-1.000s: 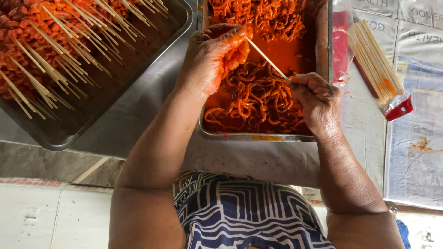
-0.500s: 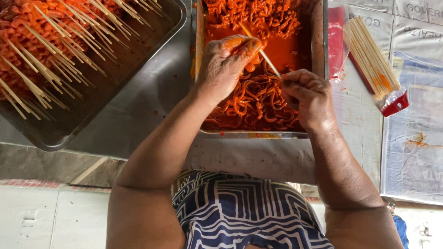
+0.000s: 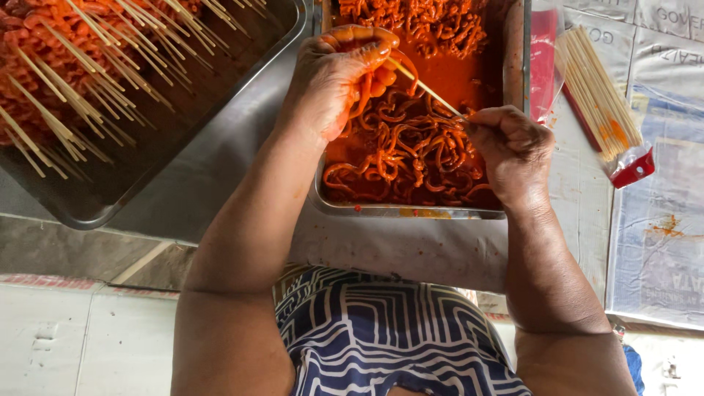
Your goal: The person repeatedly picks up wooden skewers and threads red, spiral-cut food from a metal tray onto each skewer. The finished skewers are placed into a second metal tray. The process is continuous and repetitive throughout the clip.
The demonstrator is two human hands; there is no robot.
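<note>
My left hand [image 3: 341,77], coated in orange sauce, pinches a long marinated strip [image 3: 367,92] over a steel tray [image 3: 411,211] of orange-red strips in sauce. My right hand [image 3: 510,147] grips the lower end of a thin wooden skewer [image 3: 429,89] that slants up toward my left fingers, where the strip meets its tip. Both hands hover above the sauced strips [image 3: 411,158].
A larger dark tray [image 3: 132,187] at the left holds several finished skewers [image 3: 66,81]. A packet of bare wooden skewers [image 3: 598,95] with a red end lies right of the steel tray on newspaper [image 3: 660,235]. A grey counter surface runs between the trays.
Both hands have shifted slightly within the tray. My left hand has lifted a strip out of the sauce and brought it against the skewer tip.
</note>
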